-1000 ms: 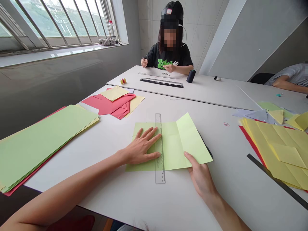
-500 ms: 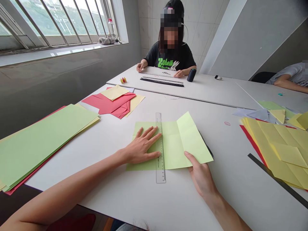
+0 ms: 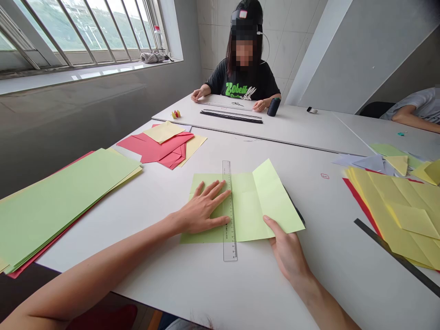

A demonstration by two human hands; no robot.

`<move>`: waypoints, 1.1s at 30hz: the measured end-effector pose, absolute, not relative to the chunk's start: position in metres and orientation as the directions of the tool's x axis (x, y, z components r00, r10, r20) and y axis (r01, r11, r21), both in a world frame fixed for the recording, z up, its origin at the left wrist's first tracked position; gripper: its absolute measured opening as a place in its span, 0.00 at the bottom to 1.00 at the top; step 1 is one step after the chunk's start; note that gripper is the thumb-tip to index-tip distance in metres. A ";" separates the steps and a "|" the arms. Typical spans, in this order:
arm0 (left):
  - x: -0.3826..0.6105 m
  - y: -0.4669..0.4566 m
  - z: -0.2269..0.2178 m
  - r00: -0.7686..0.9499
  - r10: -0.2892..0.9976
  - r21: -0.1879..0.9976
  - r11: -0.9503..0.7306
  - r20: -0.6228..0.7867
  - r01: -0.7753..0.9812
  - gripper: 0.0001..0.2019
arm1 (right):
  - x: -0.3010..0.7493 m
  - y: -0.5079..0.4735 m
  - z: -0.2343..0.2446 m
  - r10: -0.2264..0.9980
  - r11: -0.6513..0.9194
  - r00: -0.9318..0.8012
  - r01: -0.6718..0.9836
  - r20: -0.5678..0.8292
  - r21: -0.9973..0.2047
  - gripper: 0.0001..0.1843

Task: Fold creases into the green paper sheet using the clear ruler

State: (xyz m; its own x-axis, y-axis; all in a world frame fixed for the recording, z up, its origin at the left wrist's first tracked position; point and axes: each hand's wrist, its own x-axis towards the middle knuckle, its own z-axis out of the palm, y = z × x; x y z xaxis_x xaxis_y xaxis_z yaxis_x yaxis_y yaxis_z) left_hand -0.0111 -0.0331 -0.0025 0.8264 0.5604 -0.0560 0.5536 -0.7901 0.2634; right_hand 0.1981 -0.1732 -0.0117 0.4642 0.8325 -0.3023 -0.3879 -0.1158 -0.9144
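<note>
A sheet of light green paper [image 3: 245, 211] lies before me, with crease lines across it and its right part folded up off the table. Across the sheet runs a clear plastic ruler [image 3: 229, 245], upright in the view, its near end past the paper's edge. My left hand [image 3: 208, 208] is flat with fingers spread, on the paper's left part and on the ruler. My right hand [image 3: 287, 250] pinches the near edge of the raised right part, thumb on top and fingers hidden underneath. A thin dark edge [image 3: 294, 205] shows behind the raised part.
Stacked green sheets [image 3: 68, 197] lie at left, red and yellow papers [image 3: 156, 146] beyond. To the right are creased yellow sheets [image 3: 398, 197] and a dark strip [image 3: 395, 256]. Across the table sits a person [image 3: 240, 82] near black strips [image 3: 230, 117] and a dark spool [image 3: 273, 107].
My hands, the green paper and the ruler look practically unmoved. Across the table, the person's hands have shifted slightly.
</note>
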 end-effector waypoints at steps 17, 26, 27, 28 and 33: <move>-0.013 -0.031 -0.002 0.831 0.553 0.283 -0.790 -0.053 0.544 0.40 | 0.198 -0.174 -0.014 0.839 -0.104 0.471 -0.350 -0.271 -0.931 0.43; -0.013 -0.031 -0.001 0.836 0.545 0.278 -0.795 -0.062 0.539 0.40 | 0.198 -0.174 -0.014 0.842 -0.099 0.464 -0.370 -0.276 -0.924 0.43; -0.013 -0.031 -0.001 0.836 0.545 0.278 -0.796 -0.059 0.538 0.40 | 0.198 -0.174 -0.014 0.842 -0.099 0.464 -0.369 -0.276 -0.924 0.43; -0.013 -0.031 -0.002 0.837 0.544 0.279 -0.796 -0.058 0.537 0.40 | 0.198 -0.174 -0.014 0.842 -0.098 0.464 -0.370 -0.275 -0.924 0.43; -0.013 -0.031 -0.002 0.837 0.544 0.285 -0.795 -0.058 0.536 0.40 | 0.200 -0.174 -0.017 0.854 -0.088 0.453 -0.363 -0.258 -0.928 0.43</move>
State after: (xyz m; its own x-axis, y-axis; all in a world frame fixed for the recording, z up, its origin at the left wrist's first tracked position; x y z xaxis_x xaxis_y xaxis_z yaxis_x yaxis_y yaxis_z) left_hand -0.0131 -0.0307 -0.0023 0.8373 0.5437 -0.0577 0.5357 -0.7947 0.2854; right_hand 0.1997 -0.1745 -0.0172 0.4526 0.8535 -0.2582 -0.3626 -0.0884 -0.9277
